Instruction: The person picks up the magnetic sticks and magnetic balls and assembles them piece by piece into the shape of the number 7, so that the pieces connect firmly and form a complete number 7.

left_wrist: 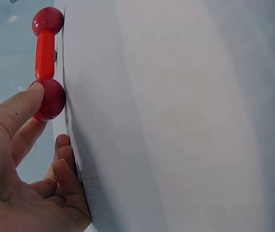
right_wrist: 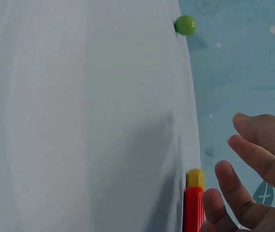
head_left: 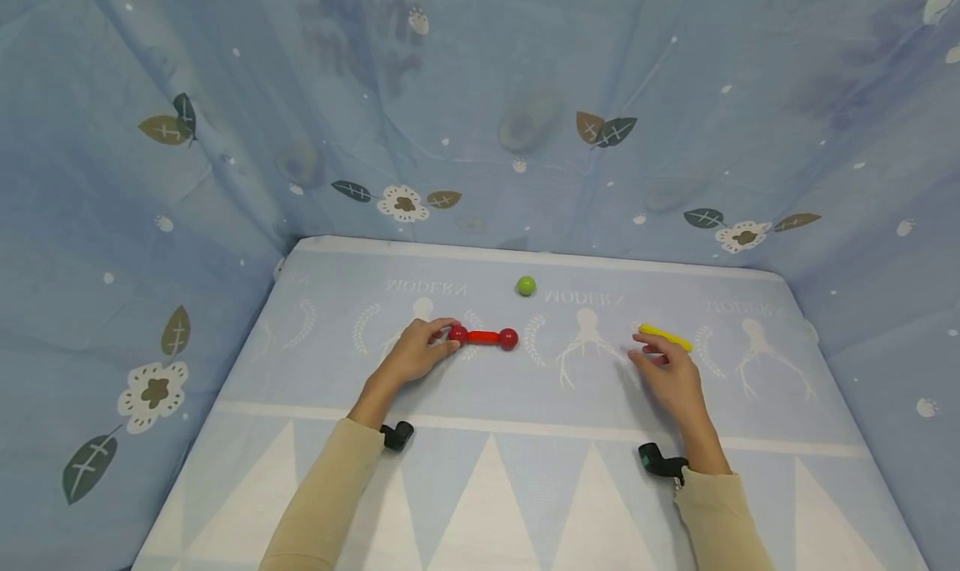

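Observation:
My left hand [head_left: 415, 354] pinches the left red ball [left_wrist: 54, 99] of a small dumbbell-shaped piece between thumb and index finger. A ridged bright red bar [head_left: 483, 338] joins it to a second red ball [head_left: 508, 338]. The other fingers of that hand rest low against the table in the left wrist view. My right hand [head_left: 671, 379] holds nothing, its fingers apart and loosely bent. Just beyond those fingers lies a yellow stick [head_left: 666, 337]. In the right wrist view a stick with a yellow end and a red length [right_wrist: 193, 208] shows beside the fingers, partly hidden by them.
A green ball [head_left: 527, 286] sits near the table's back edge, between the hands and farther away. The table [head_left: 525, 396] has a pale blue patterned cover. Blue printed cloth [head_left: 480, 96] walls it at the back and both sides.

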Demonstrator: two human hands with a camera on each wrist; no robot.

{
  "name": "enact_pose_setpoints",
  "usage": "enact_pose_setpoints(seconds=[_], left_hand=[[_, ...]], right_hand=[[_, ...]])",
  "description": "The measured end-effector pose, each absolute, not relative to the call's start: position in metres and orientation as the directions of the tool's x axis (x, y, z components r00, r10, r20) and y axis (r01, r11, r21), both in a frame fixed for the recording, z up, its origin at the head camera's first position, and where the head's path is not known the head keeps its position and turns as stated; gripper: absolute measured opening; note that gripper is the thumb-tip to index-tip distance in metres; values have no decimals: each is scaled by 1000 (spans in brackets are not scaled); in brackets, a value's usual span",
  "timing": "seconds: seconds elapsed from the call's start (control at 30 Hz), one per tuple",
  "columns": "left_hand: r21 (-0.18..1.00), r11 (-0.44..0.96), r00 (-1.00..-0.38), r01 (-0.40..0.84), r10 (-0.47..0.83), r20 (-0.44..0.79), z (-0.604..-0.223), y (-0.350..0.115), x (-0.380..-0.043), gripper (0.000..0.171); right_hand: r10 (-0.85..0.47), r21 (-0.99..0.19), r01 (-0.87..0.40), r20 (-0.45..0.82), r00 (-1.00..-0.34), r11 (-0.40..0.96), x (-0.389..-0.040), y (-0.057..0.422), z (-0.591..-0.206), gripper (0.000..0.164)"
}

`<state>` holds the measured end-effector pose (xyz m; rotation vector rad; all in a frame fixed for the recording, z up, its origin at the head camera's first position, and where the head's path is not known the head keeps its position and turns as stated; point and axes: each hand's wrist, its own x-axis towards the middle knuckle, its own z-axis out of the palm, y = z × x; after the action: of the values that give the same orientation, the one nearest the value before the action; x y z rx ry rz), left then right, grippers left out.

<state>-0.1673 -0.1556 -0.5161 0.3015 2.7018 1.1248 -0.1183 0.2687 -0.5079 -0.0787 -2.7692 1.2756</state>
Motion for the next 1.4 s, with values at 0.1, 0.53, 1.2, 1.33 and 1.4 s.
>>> enact_pose_setpoints(seconds=[0.1,0.53,1.2,1.33,1.4], left_hand=[[716,691,-961,102,255,-110,-516,-155,-168,42],[724,685,-963,83,242,-119,-514,-155,-167,43],[725,682,-960,93,255,-117,-514,-154,-166,40],[725,683,-959,89,255,-123,-513,-154,-165,40],[725,683,-959,83,252,-128,-512,-154,-165,41]], right_hand=[[85,-754,-13,92,-992,656,-117,277,-508,37],[202,-722,112,40,-978,682,-117,308,-508,37],[261,-697,172,23,-965,696,-122,313,-517,37],[267,-698,183,12,-964,692,-122,314,-518,36],[272,-699,200,-7,-962,687,-122,313,-518,36]])
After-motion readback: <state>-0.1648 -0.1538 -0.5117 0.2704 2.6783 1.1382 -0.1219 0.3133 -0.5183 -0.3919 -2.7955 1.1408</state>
